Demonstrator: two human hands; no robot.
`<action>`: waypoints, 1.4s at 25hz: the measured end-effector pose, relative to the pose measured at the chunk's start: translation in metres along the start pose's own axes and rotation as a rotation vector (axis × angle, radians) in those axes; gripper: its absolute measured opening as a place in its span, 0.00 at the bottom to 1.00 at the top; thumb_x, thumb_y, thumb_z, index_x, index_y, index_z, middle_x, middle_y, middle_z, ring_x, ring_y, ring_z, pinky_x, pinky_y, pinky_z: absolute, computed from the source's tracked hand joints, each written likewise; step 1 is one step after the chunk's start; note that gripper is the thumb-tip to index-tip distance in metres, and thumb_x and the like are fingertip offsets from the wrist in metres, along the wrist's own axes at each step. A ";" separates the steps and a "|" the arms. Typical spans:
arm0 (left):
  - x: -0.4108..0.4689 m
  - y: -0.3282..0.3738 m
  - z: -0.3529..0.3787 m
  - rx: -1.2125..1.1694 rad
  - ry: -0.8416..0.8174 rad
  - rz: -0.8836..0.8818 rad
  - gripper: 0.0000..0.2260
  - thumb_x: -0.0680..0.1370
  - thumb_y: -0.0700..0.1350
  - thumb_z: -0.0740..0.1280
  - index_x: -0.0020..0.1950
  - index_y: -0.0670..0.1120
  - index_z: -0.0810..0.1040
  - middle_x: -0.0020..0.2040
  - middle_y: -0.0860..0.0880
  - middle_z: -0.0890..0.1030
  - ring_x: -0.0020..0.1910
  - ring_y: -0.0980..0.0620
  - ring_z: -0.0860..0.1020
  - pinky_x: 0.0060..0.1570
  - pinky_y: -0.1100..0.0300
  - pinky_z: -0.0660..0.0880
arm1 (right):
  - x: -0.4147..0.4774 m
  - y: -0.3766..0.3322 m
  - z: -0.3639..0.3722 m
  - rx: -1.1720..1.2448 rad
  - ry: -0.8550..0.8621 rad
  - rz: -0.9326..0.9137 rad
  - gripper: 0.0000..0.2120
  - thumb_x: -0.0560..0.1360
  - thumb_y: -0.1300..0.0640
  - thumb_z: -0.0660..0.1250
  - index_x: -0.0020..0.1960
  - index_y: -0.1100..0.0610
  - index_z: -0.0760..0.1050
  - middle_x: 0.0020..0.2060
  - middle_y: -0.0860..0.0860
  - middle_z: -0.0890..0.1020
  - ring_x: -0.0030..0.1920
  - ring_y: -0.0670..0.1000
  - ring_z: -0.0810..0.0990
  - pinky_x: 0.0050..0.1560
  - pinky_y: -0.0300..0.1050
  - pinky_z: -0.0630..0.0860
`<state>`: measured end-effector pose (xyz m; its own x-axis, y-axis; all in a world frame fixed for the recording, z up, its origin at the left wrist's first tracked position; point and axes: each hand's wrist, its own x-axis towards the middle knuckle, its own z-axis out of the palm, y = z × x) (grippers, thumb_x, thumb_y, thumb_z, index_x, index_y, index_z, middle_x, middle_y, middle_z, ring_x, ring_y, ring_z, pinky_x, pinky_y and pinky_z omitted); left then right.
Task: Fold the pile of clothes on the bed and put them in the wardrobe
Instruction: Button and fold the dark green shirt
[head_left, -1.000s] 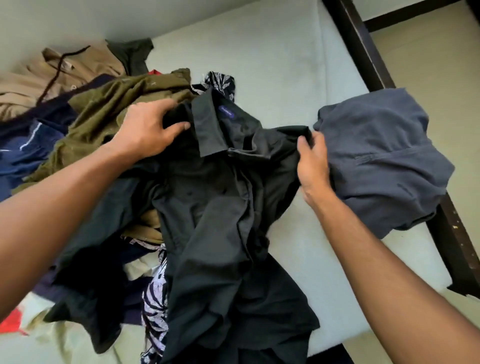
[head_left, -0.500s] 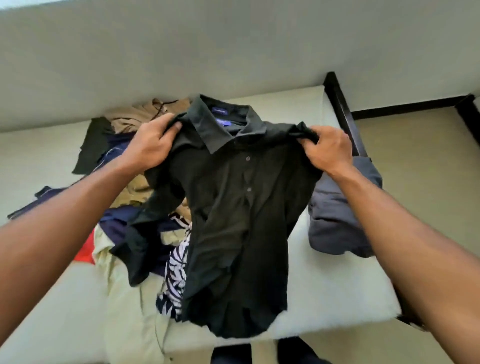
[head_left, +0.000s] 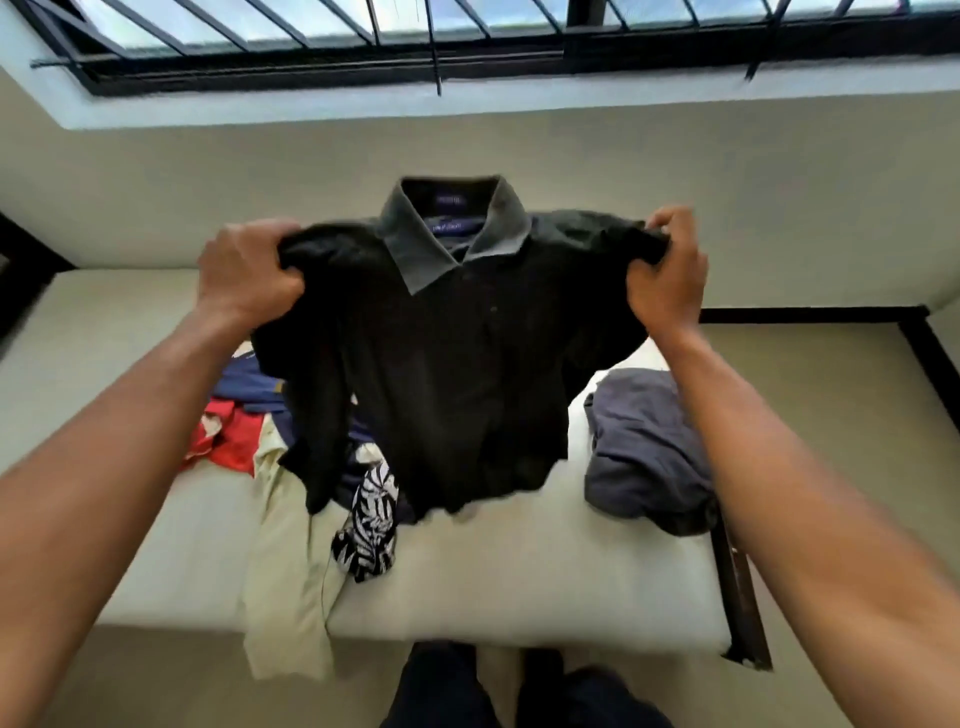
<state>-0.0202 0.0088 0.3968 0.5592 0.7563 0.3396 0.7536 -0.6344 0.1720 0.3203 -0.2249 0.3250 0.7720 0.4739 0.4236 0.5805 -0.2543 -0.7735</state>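
I am watching the black shirt hanging in the air over the bed, front towards me and collar uppermost. My left hand is gripping the shirt's shoulder on my left side, and my right hand is gripping the other shoulder. The fingers of both hands are curling tightly into bunched cloth, so the fingertips are disappearing inside the folds. The shirt is blurring slightly, and the blue label inside its collar is showing only as a smear.

Behind the shirt the pile of clothes is lying mostly hidden. I am making out only these bits:
- a blue piece and a red piece, peeking out to the left of the shirt
- a beige garment, draping over the mattress edge below the shirt's left sleeve
- a black-and-white patterned cloth, just under the hem

Whether the hem is touching that cloth, I cannot tell.

To the right of the shirt a grey garment is sitting crumpled, its far side hiding behind my right forearm. Above the shirt a barred window is running off the top edge
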 end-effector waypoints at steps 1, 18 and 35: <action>-0.005 -0.006 -0.010 -0.037 0.061 -0.023 0.23 0.66 0.46 0.60 0.57 0.46 0.82 0.48 0.35 0.83 0.49 0.32 0.81 0.48 0.44 0.76 | 0.001 -0.008 -0.012 0.044 0.077 -0.001 0.14 0.69 0.65 0.62 0.54 0.60 0.75 0.35 0.45 0.76 0.38 0.53 0.76 0.40 0.44 0.70; 0.038 -0.108 0.002 -0.210 -0.031 -0.266 0.19 0.67 0.42 0.57 0.55 0.40 0.76 0.49 0.32 0.80 0.50 0.32 0.77 0.50 0.44 0.73 | 0.006 -0.056 0.033 -0.233 -0.137 -0.125 0.17 0.69 0.56 0.65 0.55 0.54 0.85 0.44 0.57 0.87 0.46 0.62 0.84 0.45 0.53 0.79; -0.237 -0.215 0.348 -0.234 -0.976 -0.831 0.44 0.73 0.48 0.76 0.82 0.46 0.53 0.75 0.36 0.62 0.73 0.35 0.67 0.72 0.42 0.66 | -0.318 0.153 0.253 -0.105 -0.691 1.491 0.27 0.79 0.51 0.70 0.76 0.52 0.68 0.67 0.52 0.77 0.64 0.54 0.77 0.63 0.53 0.76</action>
<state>-0.1943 0.0212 -0.0419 0.0509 0.6742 -0.7367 0.9712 0.1384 0.1938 0.0985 -0.2008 -0.0475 0.3935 0.0298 -0.9189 -0.4868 -0.8411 -0.2358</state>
